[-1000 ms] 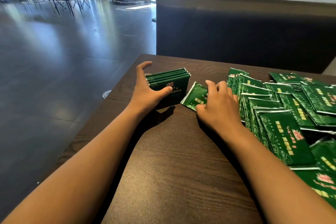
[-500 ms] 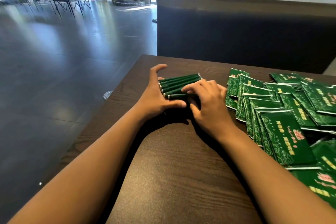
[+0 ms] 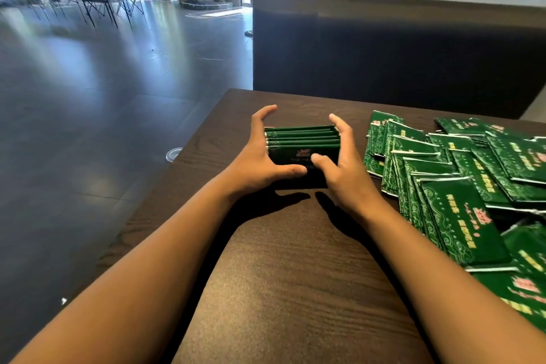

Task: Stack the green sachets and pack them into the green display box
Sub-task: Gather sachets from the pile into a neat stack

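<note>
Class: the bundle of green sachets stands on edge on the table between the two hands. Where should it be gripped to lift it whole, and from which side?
Grip the bundle of green sachets by its two short ends, squeezing inward from left and right, as the left hand and right hand now bracket it. The sachets stand loose on edge on the table, so pressure along their length probably keeps them aligned.

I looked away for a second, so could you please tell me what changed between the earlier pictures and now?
The right hand brought one loose green sachet from the pile's edge to the upright bundle of green sachets, then shifted to the bundle's right side. Both hands now grip it. The left hand stayed on the bundle; the loose pile of green sachets stayed put.
</note>
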`<action>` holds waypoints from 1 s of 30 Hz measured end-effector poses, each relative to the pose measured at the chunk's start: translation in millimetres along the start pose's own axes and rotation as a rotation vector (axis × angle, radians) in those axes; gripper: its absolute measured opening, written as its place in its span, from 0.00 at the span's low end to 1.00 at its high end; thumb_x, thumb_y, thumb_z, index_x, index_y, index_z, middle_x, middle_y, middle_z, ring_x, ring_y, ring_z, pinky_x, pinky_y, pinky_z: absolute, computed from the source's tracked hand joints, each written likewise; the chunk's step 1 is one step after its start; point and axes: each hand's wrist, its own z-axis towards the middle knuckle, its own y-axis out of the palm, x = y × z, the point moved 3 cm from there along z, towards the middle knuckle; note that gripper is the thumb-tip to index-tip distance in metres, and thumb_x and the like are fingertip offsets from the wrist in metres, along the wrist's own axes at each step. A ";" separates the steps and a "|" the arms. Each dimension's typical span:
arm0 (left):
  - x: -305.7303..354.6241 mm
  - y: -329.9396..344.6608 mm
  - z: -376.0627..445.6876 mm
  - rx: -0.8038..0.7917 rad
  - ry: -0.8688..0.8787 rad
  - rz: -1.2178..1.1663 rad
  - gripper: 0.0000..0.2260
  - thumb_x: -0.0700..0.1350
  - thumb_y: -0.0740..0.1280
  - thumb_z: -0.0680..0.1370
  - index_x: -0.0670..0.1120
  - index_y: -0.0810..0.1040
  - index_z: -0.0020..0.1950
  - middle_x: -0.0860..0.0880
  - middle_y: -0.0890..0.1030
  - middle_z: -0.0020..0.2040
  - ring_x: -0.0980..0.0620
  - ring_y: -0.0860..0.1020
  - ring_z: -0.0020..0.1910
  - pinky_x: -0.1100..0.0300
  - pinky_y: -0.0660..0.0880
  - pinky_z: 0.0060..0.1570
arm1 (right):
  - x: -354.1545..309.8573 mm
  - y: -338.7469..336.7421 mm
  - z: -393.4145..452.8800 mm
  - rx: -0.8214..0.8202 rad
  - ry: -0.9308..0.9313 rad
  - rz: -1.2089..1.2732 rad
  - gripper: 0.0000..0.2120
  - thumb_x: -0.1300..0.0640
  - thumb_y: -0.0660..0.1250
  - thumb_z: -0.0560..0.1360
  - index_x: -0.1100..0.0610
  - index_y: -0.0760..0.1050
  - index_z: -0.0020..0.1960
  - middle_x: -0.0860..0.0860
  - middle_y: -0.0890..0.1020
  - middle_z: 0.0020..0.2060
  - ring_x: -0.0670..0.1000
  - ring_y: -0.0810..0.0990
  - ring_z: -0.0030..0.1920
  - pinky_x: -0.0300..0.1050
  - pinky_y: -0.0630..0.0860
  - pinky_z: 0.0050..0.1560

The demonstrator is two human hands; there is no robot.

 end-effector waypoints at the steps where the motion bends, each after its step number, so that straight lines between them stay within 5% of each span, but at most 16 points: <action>1: 0.1 1.6 -0.4 -0.014 0.000 -0.006 0.52 0.42 0.82 0.70 0.58 0.49 0.79 0.44 0.78 0.66 0.50 0.82 0.63 0.53 0.78 0.66 | 0.1 2.1 -0.3 -0.018 -0.009 -0.007 0.36 0.54 0.65 0.74 0.47 0.56 0.79 0.51 0.68 0.72 0.46 0.69 0.68 0.37 0.67 0.65; 4: 2.2 4.2 -1.4 0.000 0.012 0.005 0.49 0.38 0.81 0.72 0.57 0.50 0.79 0.44 0.79 0.65 0.51 0.82 0.62 0.55 0.79 0.64 | 1.8 3.0 -0.5 -0.017 -0.030 -0.083 0.38 0.63 0.67 0.75 0.47 0.56 0.79 0.48 0.65 0.70 0.38 0.67 0.61 0.20 0.63 0.54; 6: 3.4 4.8 -2.2 0.048 0.017 0.028 0.45 0.37 0.79 0.72 0.56 0.55 0.78 0.44 0.79 0.63 0.50 0.83 0.59 0.55 0.81 0.61 | 3.6 2.6 0.1 0.001 -0.041 -0.160 0.38 0.64 0.67 0.74 0.47 0.57 0.79 0.48 0.65 0.68 0.39 0.67 0.59 0.17 0.62 0.51; 9: 7.9 7.9 -4.0 0.104 0.027 0.055 0.40 0.37 0.79 0.72 0.54 0.61 0.76 0.46 0.79 0.62 0.51 0.82 0.58 0.53 0.81 0.60 | 1.1 2.7 -3.7 0.037 -0.071 -0.265 0.37 0.62 0.67 0.74 0.47 0.58 0.79 0.50 0.65 0.69 0.46 0.70 0.62 0.25 0.64 0.53; 16: 16.2 22.1 -10.5 0.110 0.032 0.078 0.35 0.39 0.80 0.71 0.52 0.66 0.73 0.49 0.78 0.63 0.53 0.79 0.62 0.50 0.79 0.64 | -5.5 -3.8 -22.0 0.068 -0.017 -0.513 0.37 0.55 0.68 0.71 0.48 0.59 0.77 0.56 0.64 0.69 0.61 0.71 0.65 0.59 0.75 0.62; 22: 28.0 32.7 -15.5 0.069 0.059 0.064 0.34 0.39 0.80 0.71 0.50 0.67 0.71 0.49 0.77 0.63 0.56 0.78 0.61 0.59 0.78 0.62 | -22.5 -27.7 -40.5 0.058 0.030 -0.625 0.41 0.52 0.68 0.73 0.46 0.53 0.81 0.57 0.59 0.76 0.60 0.60 0.73 0.59 0.65 0.72; 30: 31.4 35.9 -19.7 0.016 0.031 0.087 0.34 0.37 0.79 0.72 0.53 0.66 0.71 0.46 0.78 0.63 0.48 0.80 0.60 0.45 0.79 0.62 | -26.4 -100.2 -91.9 0.282 0.287 -0.977 0.34 0.44 0.67 0.76 0.49 0.58 0.78 0.56 0.64 0.74 0.62 0.61 0.72 0.60 0.62 0.70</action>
